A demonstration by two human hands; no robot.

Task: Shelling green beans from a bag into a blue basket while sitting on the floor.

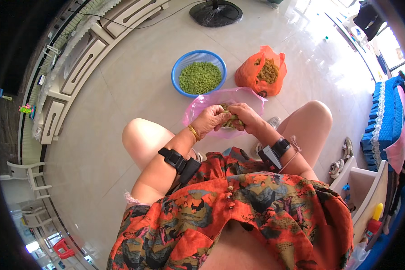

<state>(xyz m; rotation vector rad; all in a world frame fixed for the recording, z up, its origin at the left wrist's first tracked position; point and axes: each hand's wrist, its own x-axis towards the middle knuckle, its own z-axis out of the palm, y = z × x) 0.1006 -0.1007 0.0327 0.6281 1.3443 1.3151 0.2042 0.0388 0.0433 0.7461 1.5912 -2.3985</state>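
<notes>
My left hand and my right hand meet in front of me, their fingertips together on green bean pods. Some pods show under the fingers of my right hand; how many each hand holds is hidden. Right below both hands lies a translucent pink plastic bag, spread wide on the floor, with more pods partly visible in it. Just beyond, a blue plastic basket holds a heap of shelled green beans. To its right stands an orange-red plastic bag filled with yellow-brown pods or husks.
Pale floor tiles surround my bent knees. A black stand base is at the far side, a drawer cabinet at the left. On the right are shoes, a white open-topped box and a blue quilted cover.
</notes>
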